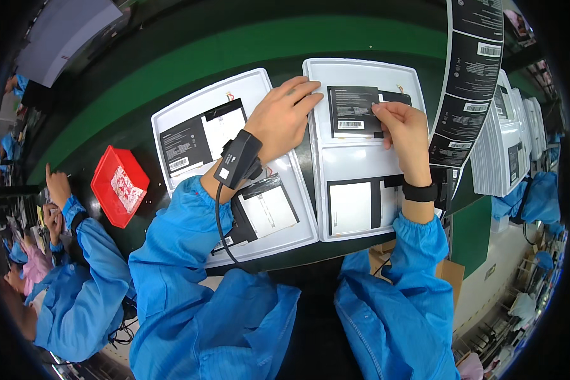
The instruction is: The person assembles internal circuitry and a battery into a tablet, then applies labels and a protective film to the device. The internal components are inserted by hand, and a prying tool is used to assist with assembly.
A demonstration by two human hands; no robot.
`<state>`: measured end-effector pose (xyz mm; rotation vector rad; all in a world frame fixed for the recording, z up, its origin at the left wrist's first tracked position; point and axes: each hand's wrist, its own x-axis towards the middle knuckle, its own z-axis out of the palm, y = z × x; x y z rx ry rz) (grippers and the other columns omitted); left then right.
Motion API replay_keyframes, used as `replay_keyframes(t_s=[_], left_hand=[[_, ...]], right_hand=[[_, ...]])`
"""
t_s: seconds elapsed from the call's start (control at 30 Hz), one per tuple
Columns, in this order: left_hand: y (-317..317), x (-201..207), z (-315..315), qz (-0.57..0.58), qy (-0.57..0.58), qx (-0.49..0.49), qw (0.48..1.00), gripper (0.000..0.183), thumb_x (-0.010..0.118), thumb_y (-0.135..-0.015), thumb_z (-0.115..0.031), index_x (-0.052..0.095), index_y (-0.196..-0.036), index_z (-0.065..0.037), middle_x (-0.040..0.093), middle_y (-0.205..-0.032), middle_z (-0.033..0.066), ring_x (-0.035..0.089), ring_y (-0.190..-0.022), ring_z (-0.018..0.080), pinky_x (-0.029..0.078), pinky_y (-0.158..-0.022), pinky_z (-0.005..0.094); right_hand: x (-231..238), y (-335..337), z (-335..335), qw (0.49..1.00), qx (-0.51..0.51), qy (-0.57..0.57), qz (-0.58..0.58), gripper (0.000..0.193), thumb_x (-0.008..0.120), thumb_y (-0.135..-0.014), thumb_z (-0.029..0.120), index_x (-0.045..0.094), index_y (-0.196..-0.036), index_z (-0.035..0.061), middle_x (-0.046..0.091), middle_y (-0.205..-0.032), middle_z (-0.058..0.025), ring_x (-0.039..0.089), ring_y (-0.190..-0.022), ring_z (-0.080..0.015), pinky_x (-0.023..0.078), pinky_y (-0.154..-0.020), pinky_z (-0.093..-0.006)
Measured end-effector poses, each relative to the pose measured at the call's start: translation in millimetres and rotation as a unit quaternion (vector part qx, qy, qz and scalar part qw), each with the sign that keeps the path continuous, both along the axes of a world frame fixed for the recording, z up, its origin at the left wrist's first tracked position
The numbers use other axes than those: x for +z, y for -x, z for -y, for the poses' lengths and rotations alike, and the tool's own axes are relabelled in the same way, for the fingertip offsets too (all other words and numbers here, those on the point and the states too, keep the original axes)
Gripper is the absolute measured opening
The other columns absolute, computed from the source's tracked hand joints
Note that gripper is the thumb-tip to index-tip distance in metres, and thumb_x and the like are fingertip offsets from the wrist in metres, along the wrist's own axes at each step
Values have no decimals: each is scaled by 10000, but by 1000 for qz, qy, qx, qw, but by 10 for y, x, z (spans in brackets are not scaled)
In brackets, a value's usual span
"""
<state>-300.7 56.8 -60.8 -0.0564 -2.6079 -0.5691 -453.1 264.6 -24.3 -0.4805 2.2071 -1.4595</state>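
My right hand [404,130] is closed in a pinch at the right edge of a black printed label [353,109]. The label lies over a flat battery pack [396,99] with small coloured wires, in the upper half of the right white tray [353,153]. My left hand [289,117] reaches over the gap between the trays, fingers stretched toward the right tray's left rim and holding nothing I can see. In the left white tray [210,83], a labelled battery pack [187,144] lies at the top and another pack [269,210] below, partly hidden by my left arm.
A strip of black labels [465,95] hangs at the right. Beyond it stand stacked white trays [487,155]. Left of the trays sits a red bin [112,163] with scraps inside. A co-worker's hand [58,185] and blue sleeve are at the far left.
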Motion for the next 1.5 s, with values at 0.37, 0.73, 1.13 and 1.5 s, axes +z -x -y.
replay_keyframes(t_s=[0.37, 0.73, 1.13, 1.5], left_hand=[[15, -8, -10, 2, 43, 18, 999, 485, 580, -803, 76, 639, -1270, -43, 585, -1384, 129, 467, -1361, 366, 445, -1085, 469], [6, 101, -103, 62, 105, 25, 992, 674, 653, -715, 101, 673, -1281, -264, 534, -1435, 130, 436, -1388, 371, 430, -1112, 469], [270, 87, -572, 91, 85, -53, 991, 822, 574, -946, -590, 505, -1369, 111, 431, -1470, 347, 386, -1411, 451, 303, -1194, 495], [554, 402, -1549, 187, -601, -298, 717, 395, 655, -999, -226, 615, -1294, 33, 690, -1212, 95, 623, -1109, 147, 495, -965, 297]], right_hand=[[19, -14, 42, 1000, -7, -25, -14, 302, 738, -889, 190, 731, -1039, -71, 682, -736, -72, 570, -531, -91, 408, -417, -204], [50, -53, 29, 997, -3, -61, -41, 314, 734, -892, 210, 733, -1030, -72, 718, -741, -107, 623, -535, -116, 451, -448, -226], [579, -980, -886, 922, 221, 67, -310, 106, 746, -781, -25, 713, -881, -31, 742, -881, -164, 732, -788, -286, 566, -704, -320], [146, -405, -1741, 966, -121, 44, -224, 114, 683, -899, -31, 674, -1011, -23, 689, -1183, -121, 658, -940, -128, 510, -824, -249]])
